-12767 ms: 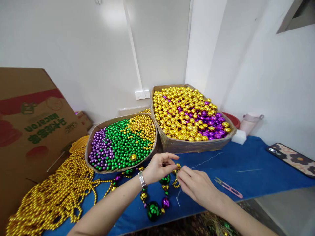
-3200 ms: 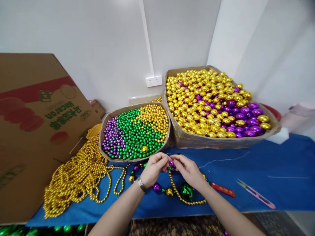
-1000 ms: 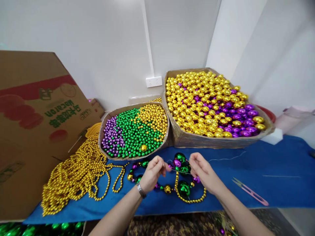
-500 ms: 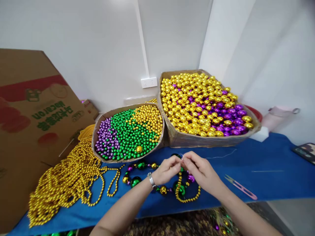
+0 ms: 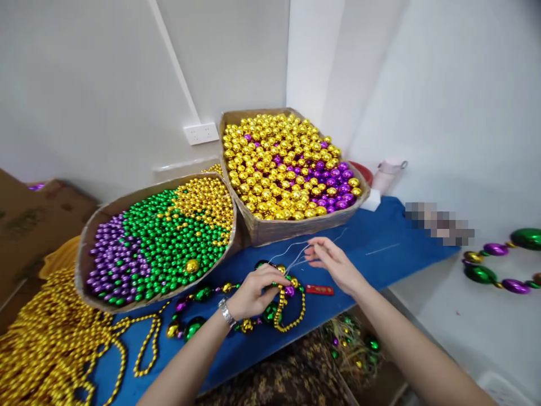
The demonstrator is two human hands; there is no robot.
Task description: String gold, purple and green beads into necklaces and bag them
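Note:
My left hand, with a metal watch at its wrist, is closed on white string above a bead necklace. The necklace has green, purple and gold beads of mixed sizes and lies on the blue cloth. A short gold bead strand hangs in a loop below the left fingers. Up and to the right, my right hand pinches the other part of the string, which spans the gap between both hands. A small red packet lies under the right wrist.
Behind stand a box of small beads and a box of larger gold and purple beads. Gold bead strands pile up at left. Another necklace shows at right. A pink cup stands by the wall.
My right hand has drawn away from my left, up and to the right, stretching string between them. The view has turned right, bringing another necklace into sight. The red packet now shows.

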